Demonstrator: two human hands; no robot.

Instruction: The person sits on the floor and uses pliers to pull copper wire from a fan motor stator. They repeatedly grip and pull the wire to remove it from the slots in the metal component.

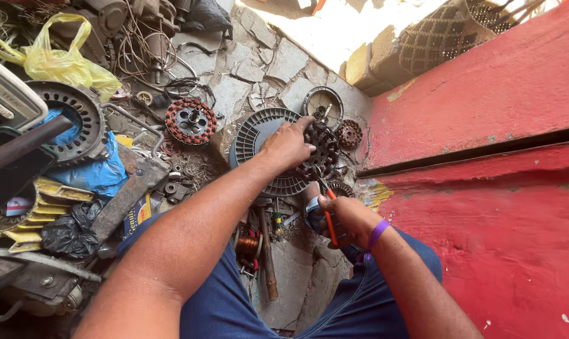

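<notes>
Head view looks straight down at two bare arms over a messy stone floor. Near the middle of the frame, the left hand presses on a dark round motor core, fingers spread over its left side and top, holding it still. The core sits on a grey round fan cover, which lies flat on the stones. Just below, toward the lower middle, the right hand (it has a purple band on the wrist) is closed around orange-handled pliers. The pliers run up and a little left from the hand, and their tip touches the bottom edge of the core. So the core lies just above the right hand's fingers, and the left hand is the nearer one, right on it. A red wound core lies apart at the upper left, and a red wall fills the right.
</notes>
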